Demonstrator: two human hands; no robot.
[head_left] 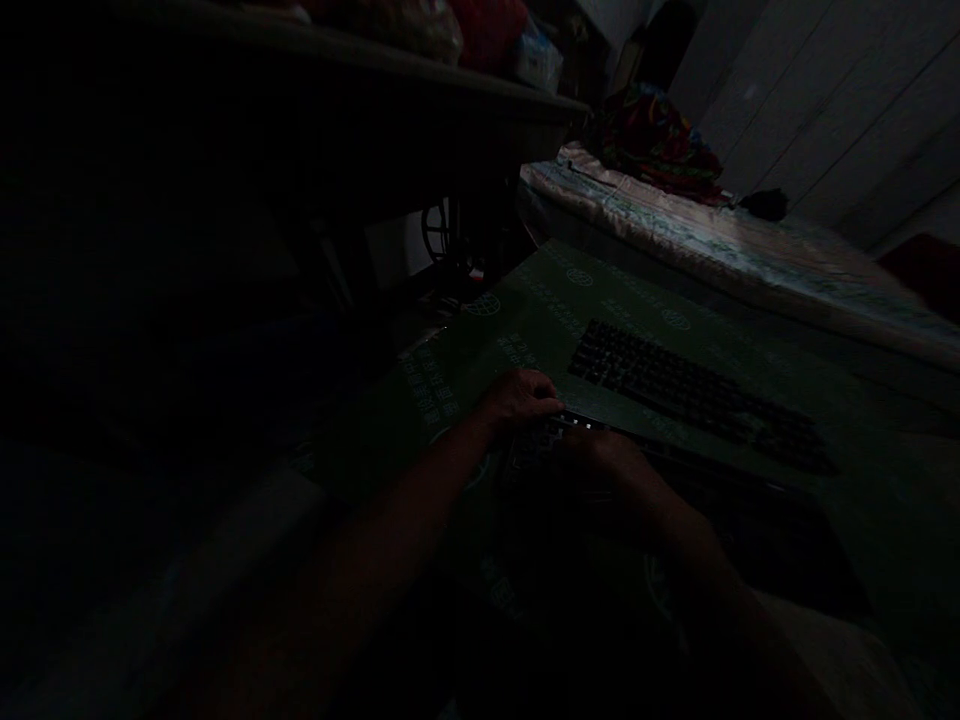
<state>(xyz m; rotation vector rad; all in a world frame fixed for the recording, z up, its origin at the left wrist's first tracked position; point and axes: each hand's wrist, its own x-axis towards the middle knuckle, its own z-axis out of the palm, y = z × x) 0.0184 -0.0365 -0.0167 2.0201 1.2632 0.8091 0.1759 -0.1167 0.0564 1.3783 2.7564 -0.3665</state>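
Note:
The room is very dark. A black keyboard (757, 515) lies on a green printed sheet, with pale switches or lights showing at its far left corner. At that corner my left hand (521, 397) has its fingers curled round the edge. Just to its right, my right hand (604, 455) is closed low over the keyboard's left part; its fingertips, and anything in them, are hidden. Beyond the keyboard, dark keycaps (690, 385) lie set out in keyboard-like rows on the sheet.
The green sheet (555, 285) covers the work surface. Behind it is a bed (795, 260) with a patterned mattress and a bundle of red cloth (660, 135). On the left stands a dark table (420, 75) with bags on top and a spoked wheel (435, 232) beneath.

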